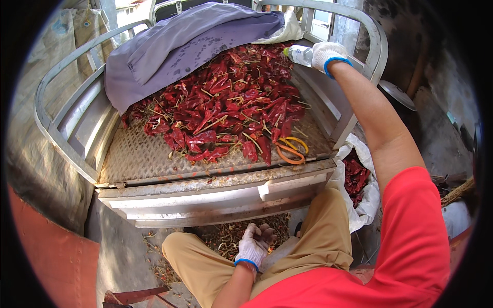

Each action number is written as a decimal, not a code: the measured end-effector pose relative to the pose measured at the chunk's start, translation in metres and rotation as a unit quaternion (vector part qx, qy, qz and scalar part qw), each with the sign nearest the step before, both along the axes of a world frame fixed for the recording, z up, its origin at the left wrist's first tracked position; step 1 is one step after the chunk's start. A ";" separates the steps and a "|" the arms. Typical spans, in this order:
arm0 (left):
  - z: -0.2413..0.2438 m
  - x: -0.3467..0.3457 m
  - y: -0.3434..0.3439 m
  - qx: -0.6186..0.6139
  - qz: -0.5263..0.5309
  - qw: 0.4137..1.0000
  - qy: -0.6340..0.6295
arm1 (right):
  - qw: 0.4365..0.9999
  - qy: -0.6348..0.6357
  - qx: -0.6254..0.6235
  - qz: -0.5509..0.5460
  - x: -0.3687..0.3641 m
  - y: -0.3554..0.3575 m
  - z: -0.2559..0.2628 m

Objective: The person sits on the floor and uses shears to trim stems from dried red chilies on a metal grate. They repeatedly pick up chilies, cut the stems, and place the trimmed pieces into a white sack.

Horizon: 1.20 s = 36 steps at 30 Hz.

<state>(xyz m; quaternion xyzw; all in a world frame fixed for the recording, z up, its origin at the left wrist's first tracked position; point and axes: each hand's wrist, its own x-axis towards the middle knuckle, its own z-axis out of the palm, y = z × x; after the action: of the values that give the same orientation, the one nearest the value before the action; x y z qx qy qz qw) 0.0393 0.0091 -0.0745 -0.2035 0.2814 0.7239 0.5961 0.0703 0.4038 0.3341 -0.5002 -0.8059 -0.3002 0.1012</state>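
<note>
My right hand (pixel 329 56), in a white knit glove with a blue cuff, grips a clear plastic bottle (pixel 301 54) with a green cap. The bottle lies nearly level over the far right of a heap of dried red chili peppers (pixel 231 104), its cap pointing left. Many peppers carry stems. Low between the knees, my left hand (pixel 255 244) wears a matching glove with darkened fingertips; its fingers are loosely curled and nothing shows in them. At the heap's near right edge, orange and yellow scissor handles (pixel 289 147) stick out; the blades are hidden.
A metal-railed cargo bed (pixel 127 165) bears the heap, partly covered by a damp-spotted purple-grey cloth (pixel 165 61). A white woven sack (pixel 371 215) of red peppers stands by my right knee. Stem scraps (pixel 221 236) litter the floor below. A red panel (pixel 57 258) stands left.
</note>
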 end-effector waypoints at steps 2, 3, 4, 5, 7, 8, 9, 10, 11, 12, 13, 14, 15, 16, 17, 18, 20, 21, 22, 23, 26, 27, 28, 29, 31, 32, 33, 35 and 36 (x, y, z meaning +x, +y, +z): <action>-0.001 0.000 -0.001 -0.001 -0.002 1.000 -0.006 | 0.999 0.031 -0.011 0.016 -0.001 0.000 -0.010; -0.002 -0.001 -0.001 -0.004 -0.002 1.000 -0.008 | 0.999 0.024 -0.027 0.009 -0.004 -0.005 -0.011; -0.003 -0.001 -0.001 -0.008 -0.001 1.000 -0.010 | 0.999 0.028 -0.031 0.013 -0.005 -0.001 -0.015; -0.004 -0.001 -0.001 -0.007 -0.001 1.000 -0.011 | 0.999 0.031 -0.035 0.017 -0.007 0.004 -0.019; -0.004 -0.001 -0.001 -0.003 -0.002 1.000 -0.011 | 0.993 0.086 -0.075 0.015 -0.010 0.005 -0.020; -0.006 0.000 0.000 -0.004 0.004 1.000 -0.013 | 0.989 0.117 -0.093 0.022 -0.012 0.004 -0.021; -0.008 0.000 -0.001 -0.010 0.003 1.000 -0.013 | 0.982 0.149 -0.112 0.029 -0.016 0.006 -0.024; -0.009 0.000 0.000 -0.015 0.003 1.000 -0.014 | 0.984 0.129 -0.112 0.042 -0.026 0.009 -0.026; -0.010 -0.002 0.001 -0.019 0.003 1.000 -0.014 | 0.989 0.091 -0.105 0.043 -0.033 0.010 -0.030; -0.009 -0.001 -0.001 -0.018 0.017 0.999 -0.022 | 0.988 0.091 -0.114 0.044 -0.045 0.004 -0.034; -0.008 -0.001 0.000 -0.026 0.020 0.999 -0.021 | 0.987 0.091 -0.123 0.045 -0.057 -0.001 -0.037; -0.007 -0.001 0.000 -0.034 0.024 0.999 -0.020 | 0.987 0.072 -0.139 0.034 -0.068 -0.004 -0.038; -0.006 0.001 0.003 -0.038 0.024 0.999 -0.019 | 0.990 0.067 -0.113 0.041 -0.076 -0.005 -0.039; -0.009 0.001 0.004 -0.015 0.016 0.999 -0.024 | 0.991 0.075 -0.104 0.037 -0.091 0.001 -0.043; -0.012 0.002 0.004 -0.016 0.013 1.000 -0.019 | 0.992 0.083 -0.094 0.033 -0.105 0.007 -0.045; -0.012 0.003 0.003 -0.020 0.015 1.000 -0.015 | 0.990 0.086 -0.108 0.026 -0.122 0.002 -0.045; -0.012 0.000 0.001 -0.023 0.026 0.999 -0.015 | 0.992 0.069 -0.093 0.051 -0.152 -0.011 -0.043; -0.010 0.001 0.002 -0.023 0.025 0.999 -0.016 | 0.993 0.060 -0.080 0.058 -0.160 -0.013 -0.041; -0.011 0.000 0.002 -0.016 0.022 0.999 -0.022 | 0.992 0.055 -0.070 0.090 -0.172 -0.007 -0.041; -0.011 -0.001 0.002 -0.010 0.019 0.999 -0.028 | 0.993 0.017 -0.051 0.104 -0.186 -0.001 -0.042; -0.007 -0.004 -0.002 -0.011 0.036 0.999 -0.025 | 0.993 -0.050 -0.070 0.077 -0.227 -0.045 -0.040; -0.004 -0.003 0.000 -0.008 0.033 0.999 -0.023 | 0.992 -0.041 -0.060 0.102 -0.234 -0.046 -0.041; -0.001 -0.002 0.001 -0.008 0.028 0.999 -0.023 | 0.992 -0.046 -0.052 0.103 -0.244 -0.042 -0.045; 0.003 -0.001 0.001 -0.009 0.022 1.000 -0.013 | 0.992 -0.051 -0.045 0.103 -0.253 -0.039 -0.047; 0.022 -0.002 -0.003 -0.017 0.022 1.000 0.001 | 0.990 -0.080 -0.067 0.090 -0.281 -0.046 -0.053; 0.014 -0.002 -0.002 -0.020 0.019 1.000 0.012 | 0.989 -0.094 -0.078 0.083 -0.294 -0.049 -0.057; 0.015 -0.003 -0.003 -0.014 0.023 1.000 0.011 | 0.988 -0.091 -0.085 0.089 -0.303 -0.052 -0.058; 0.021 -0.006 -0.006 -0.002 0.030 1.000 0.009 | 0.986 -0.086 -0.101 0.099 -0.321 -0.057 -0.060; 0.022 -0.007 -0.006 0.009 0.028 0.999 0.014 | 0.987 -0.086 -0.095 0.094 -0.328 -0.056 -0.063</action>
<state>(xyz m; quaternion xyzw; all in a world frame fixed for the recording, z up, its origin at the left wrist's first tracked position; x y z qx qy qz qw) 0.0319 0.0033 -0.0529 -0.1958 0.2774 0.7456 0.5734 -0.2575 0.3478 0.2709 -0.4019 -0.8799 -0.2532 0.0106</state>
